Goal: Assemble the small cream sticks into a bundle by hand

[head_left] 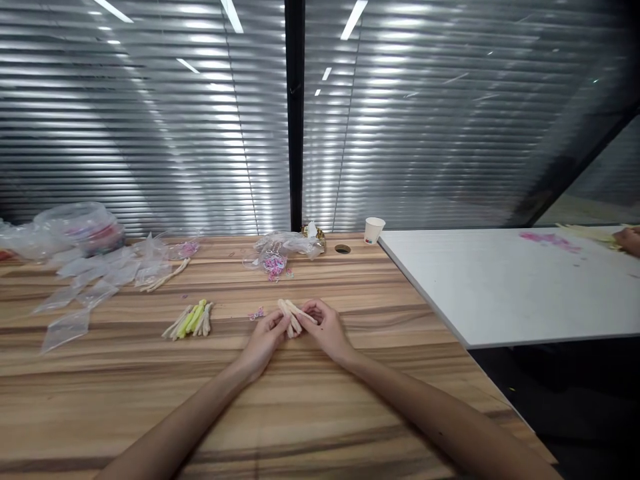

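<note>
Between my two hands, above the middle of the wooden table (pixel 280 413), is a small bunch of cream, soft-looking strands (pixel 294 317), folded short. My left hand (pixel 267 340) pinches the bunch from the left, thumb and fingers closed on it. From the other side, my right hand (pixel 325 330) grips the strands at their right end. Part of the bunch is hidden behind my fingers. Just left of my hands lie a few small pink and purple bits (pixel 257 313), which look like tiny rubber bands. Further left rests a row of finished-looking cream and yellow-green strand bundles (pixel 190 320).
Clear plastic bags (pixel 107 270) and loose cream strands (pixel 167 275) lie at the left. An opened bag of coloured bits (pixel 275 260) and a paper cup (pixel 373 230) stand at the back. Another person's hand (pixel 629 240) holds pale strands over the white table (pixel 500 287).
</note>
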Motion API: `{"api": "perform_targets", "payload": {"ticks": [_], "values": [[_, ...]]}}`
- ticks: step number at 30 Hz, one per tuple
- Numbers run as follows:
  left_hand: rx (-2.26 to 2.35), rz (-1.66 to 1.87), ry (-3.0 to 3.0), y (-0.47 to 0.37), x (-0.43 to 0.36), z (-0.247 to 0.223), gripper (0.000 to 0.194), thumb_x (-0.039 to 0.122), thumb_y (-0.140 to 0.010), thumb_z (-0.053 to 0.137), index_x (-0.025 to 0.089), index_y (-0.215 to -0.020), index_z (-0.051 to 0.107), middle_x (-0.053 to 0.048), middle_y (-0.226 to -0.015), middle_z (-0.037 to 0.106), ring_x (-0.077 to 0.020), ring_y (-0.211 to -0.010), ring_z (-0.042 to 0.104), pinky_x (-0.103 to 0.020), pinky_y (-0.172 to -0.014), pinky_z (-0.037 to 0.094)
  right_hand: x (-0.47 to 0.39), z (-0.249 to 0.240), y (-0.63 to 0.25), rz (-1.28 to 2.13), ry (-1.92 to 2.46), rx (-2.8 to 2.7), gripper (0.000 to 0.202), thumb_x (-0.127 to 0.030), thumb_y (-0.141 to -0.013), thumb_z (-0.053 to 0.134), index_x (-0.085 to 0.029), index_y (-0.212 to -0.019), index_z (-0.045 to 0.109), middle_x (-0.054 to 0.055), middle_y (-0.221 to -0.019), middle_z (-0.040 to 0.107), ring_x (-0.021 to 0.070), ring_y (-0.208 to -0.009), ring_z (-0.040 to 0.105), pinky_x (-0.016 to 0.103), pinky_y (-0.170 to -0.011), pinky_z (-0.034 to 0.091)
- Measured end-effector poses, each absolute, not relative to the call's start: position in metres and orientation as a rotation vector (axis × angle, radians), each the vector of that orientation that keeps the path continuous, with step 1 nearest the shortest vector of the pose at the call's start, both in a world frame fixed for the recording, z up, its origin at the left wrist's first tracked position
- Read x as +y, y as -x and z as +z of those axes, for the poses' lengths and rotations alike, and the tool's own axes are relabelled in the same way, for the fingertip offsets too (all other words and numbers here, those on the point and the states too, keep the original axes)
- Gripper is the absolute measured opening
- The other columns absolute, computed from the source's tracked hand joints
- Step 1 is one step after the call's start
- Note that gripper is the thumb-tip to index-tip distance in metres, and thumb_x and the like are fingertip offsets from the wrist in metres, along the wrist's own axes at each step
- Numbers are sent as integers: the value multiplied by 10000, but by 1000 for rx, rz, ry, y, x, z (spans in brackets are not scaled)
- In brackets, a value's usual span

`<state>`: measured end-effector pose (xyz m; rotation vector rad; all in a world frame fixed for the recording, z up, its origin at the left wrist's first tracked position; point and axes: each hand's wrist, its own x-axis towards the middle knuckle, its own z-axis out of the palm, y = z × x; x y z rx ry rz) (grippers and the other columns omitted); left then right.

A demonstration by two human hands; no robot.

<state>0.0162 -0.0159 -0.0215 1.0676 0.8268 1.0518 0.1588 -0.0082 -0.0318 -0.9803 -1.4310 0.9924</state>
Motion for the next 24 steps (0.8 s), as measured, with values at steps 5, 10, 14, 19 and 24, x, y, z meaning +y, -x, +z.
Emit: {"api": "perform_targets", "payload": {"ticks": [5,10,14,19,24], "values": [[893,1102,-1154,-15,-13,-30,323,433,-771,580,123,-813,660,-35,-692,600,-147,-677,516,-257,-689,408,-7,-33,-158,1073,983,-1424,169,-327,-700,613,-173,-693,543,8,-677,585,131,-610,556,249,-591,461],[964,1085,-1230,-14,-13,-28,317,423,-751,602,132,-861,662,-19,-690,598,-134,-643,505,-233,-620,380,-6,-33,-158,1106,994,-1351,181,-329,-692,619,-164,-681,547,0,-636,566,116,-580,532,227,-552,437],[986,1069,-1261,-15,-15,-25,323,409,-755,600,129,-905,656,-11,-675,599,-121,-610,484,-219,-585,365,-5,-33,-160,1116,997,-1291,192,-332,-691,622,-157,-684,543,-7,-628,550,108,-569,522,226,-559,431],[986,1081,-1294,-16,-15,-25,310,394,-751,600,138,-911,669,-39,-756,646,-157,-691,534,-246,-651,402,-4,-34,-160,1121,945,-1336,170,-313,-701,620,-160,-705,546,-4,-656,558,110,-592,531,232,-588,444],[1009,1023,-1383,-16,-17,-20,317,415,-764,572,130,-834,692,-48,-737,650,-168,-703,544,-262,-679,423,-6,-32,-160,1103,954,-1354,159,-310,-718,606,-156,-739,572,13,-694,588,119,-610,550,245,-609,461]]}}
